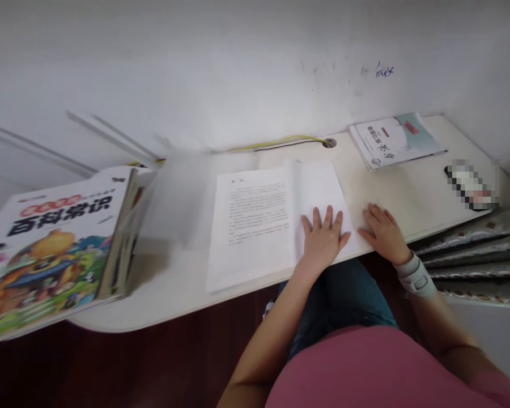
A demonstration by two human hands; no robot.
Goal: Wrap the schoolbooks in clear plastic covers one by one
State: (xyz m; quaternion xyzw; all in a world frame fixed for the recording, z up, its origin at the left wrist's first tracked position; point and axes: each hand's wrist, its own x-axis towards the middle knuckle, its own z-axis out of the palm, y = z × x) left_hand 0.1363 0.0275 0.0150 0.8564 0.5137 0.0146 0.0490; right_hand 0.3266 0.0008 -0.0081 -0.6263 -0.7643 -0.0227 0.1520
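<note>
Resting on open book (pixel 255 226) with left hand (pixel 321 238) spread wide; touching desk (pixel 374 190) right of open book with right hand (pixel 383 231) loosely spread.

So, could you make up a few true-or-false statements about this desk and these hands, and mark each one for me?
1. The left hand lies spread on the right-hand page of the open book. True.
2. A pale wristband circles the left wrist. False: it is on the right wrist.
3. The yellow cable leads to a round hole in the desk. True.
4. The left-hand page is blank. False: it carries printed text.
5. The right hand grips a pen. False: no pen shows in it; it is beside the open book.
</note>
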